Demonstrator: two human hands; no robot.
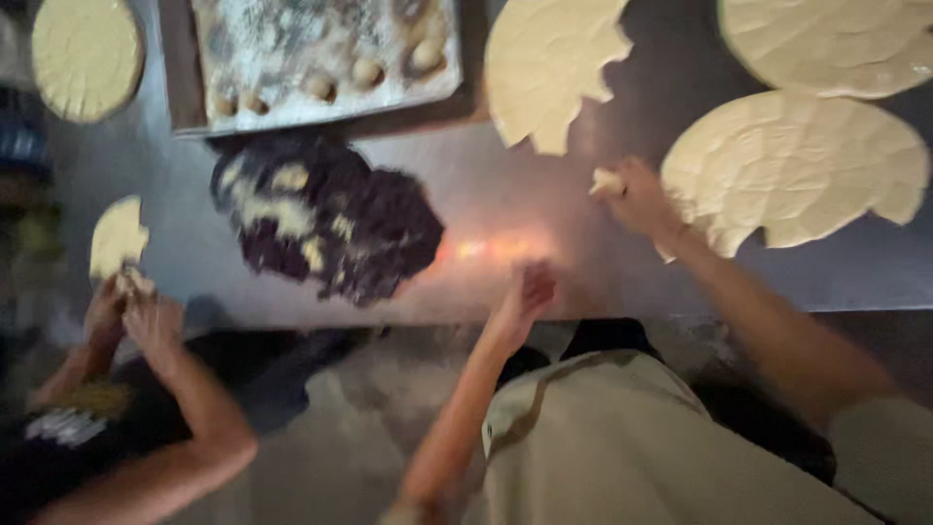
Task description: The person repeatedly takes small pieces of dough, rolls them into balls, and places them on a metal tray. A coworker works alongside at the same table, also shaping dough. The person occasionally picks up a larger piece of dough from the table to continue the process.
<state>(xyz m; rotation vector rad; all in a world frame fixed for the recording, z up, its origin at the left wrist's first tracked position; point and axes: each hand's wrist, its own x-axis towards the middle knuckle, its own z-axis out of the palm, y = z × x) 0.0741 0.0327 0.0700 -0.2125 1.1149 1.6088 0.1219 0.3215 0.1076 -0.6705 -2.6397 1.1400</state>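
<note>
A single view, taken from a camera worn on the person's head, looks steeply down over their chest and forearms onto a grey metal surface [505,194]. The far edge of the surface sits at the top of the frame, the person's body at the bottom. The camera is close, about an arm's reach above the work. At the left edge it also catches a second person's arms. The picture is blurred. No other view overlaps it.

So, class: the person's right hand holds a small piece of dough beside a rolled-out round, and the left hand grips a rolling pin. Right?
Not quite. In the head view the left hand holds no rolling pin; it looks empty. The right hand does hold a small dough piece beside the rolled-out round.
</note>
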